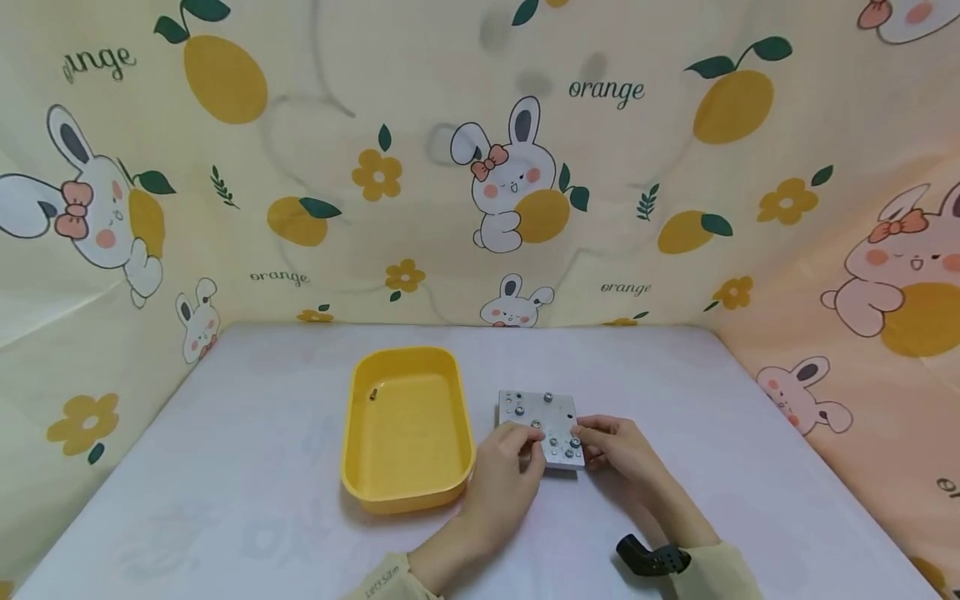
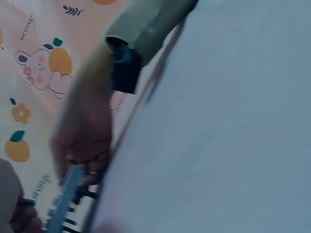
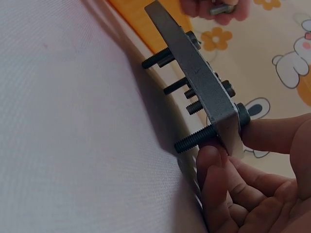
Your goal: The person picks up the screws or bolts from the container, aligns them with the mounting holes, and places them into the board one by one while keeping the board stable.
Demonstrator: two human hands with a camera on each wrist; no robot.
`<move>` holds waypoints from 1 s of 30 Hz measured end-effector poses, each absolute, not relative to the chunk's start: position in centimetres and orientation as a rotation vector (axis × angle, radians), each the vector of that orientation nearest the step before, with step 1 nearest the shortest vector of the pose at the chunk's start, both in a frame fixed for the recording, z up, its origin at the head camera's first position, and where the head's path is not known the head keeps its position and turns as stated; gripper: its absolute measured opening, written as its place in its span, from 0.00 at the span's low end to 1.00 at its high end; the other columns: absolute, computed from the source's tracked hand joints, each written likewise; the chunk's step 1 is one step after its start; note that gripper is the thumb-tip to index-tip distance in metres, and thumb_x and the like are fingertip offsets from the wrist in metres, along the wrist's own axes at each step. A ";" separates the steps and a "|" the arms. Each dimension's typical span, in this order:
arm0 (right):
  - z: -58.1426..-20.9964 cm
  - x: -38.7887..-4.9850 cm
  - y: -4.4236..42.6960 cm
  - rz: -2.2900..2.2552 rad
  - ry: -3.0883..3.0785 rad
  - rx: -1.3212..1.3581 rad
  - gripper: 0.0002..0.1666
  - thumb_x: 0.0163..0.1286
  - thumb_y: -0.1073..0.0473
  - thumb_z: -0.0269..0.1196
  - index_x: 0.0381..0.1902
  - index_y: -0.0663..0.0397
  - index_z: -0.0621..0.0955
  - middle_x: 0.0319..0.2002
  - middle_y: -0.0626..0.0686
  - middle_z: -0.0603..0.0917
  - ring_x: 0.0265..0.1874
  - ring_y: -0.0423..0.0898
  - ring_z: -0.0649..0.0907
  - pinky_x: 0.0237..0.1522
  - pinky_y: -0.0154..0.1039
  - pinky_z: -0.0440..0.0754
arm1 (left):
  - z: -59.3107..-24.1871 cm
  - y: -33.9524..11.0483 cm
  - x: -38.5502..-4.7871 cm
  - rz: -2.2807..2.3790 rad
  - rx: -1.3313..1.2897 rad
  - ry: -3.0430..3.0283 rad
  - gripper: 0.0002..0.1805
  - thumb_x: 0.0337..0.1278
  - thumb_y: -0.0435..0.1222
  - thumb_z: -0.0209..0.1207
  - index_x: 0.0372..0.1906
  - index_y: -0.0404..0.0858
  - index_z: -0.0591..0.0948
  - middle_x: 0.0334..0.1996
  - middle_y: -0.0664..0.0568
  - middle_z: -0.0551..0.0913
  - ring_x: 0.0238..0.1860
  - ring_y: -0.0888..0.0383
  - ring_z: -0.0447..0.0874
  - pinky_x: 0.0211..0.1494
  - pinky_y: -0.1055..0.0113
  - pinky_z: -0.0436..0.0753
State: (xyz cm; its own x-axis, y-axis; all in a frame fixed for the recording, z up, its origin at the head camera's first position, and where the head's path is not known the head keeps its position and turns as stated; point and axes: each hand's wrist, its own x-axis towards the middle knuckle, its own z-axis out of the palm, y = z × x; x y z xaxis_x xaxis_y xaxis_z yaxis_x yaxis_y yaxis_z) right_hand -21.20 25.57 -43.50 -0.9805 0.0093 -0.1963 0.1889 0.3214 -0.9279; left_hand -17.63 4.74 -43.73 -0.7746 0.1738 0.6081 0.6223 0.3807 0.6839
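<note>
Left forearm [image 1: 444, 547] slants up rightward in head view; left hand [image 1: 502, 471] bent, thumb and forefinger pinching. Right forearm [image 1: 684, 510] angles up leftward; right hand [image 1: 621, 450] grips, thumb opposed to curled fingers. Hands near each other, slightly apart.

A right hand [image 3: 260, 182] gripped the near corner of a grey metal plate [image 3: 204, 80], one digit at a bolt head [image 3: 243, 114] and others curled beneath, beside a threaded shank [image 3: 197, 139]. Several dark bolts [image 3: 155, 59] of differing lengths jutted from one face of the tilted plate toward a white surface [image 3: 73, 126], with heads showing on the other. At the top edge, a partly visible left hand [image 3: 199, 7] held a small metal screw [image 3: 222, 9]. Beyond were a yellow object [image 3: 141, 24], cropped, and a backdrop [image 3: 255, 58] printed with rabbits and flowers.
</note>
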 end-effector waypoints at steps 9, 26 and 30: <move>-43.3 -21.4 25.8 -1.739 2.414 0.175 0.26 0.69 0.56 0.64 0.58 0.70 0.77 0.36 0.54 0.84 0.31 0.46 0.81 0.31 0.39 0.82 | -44.8 3.9 -18.7 -1.222 -0.578 -2.102 0.07 0.53 0.23 0.62 0.38 0.32 0.83 0.33 0.52 0.80 0.37 0.60 0.80 0.42 0.74 0.80; -43.4 -21.3 25.6 -1.722 2.419 0.189 0.27 0.69 0.55 0.64 0.57 0.70 0.77 0.34 0.52 0.84 0.30 0.45 0.81 0.31 0.39 0.82 | -44.8 4.1 -17.6 -1.435 -0.334 -2.256 0.05 0.55 0.26 0.61 0.35 0.36 0.80 0.32 0.56 0.75 0.35 0.61 0.75 0.39 0.69 0.79; -43.5 -21.4 25.7 -1.732 2.410 0.174 0.27 0.69 0.54 0.64 0.58 0.70 0.77 0.34 0.52 0.84 0.30 0.45 0.81 0.31 0.40 0.82 | -44.7 4.0 -17.4 -1.426 -0.313 -2.284 0.04 0.57 0.26 0.60 0.35 0.36 0.81 0.32 0.56 0.75 0.35 0.61 0.75 0.40 0.69 0.79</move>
State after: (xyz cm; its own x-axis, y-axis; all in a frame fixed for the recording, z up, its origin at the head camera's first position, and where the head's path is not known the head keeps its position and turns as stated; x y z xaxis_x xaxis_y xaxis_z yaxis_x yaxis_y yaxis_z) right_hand -21.44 25.74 -43.55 -0.9790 -0.0039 -0.2038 0.1919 0.3191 -0.9281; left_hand -17.43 4.03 -44.71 -0.8830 -0.0341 0.4681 0.4056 0.4465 0.7976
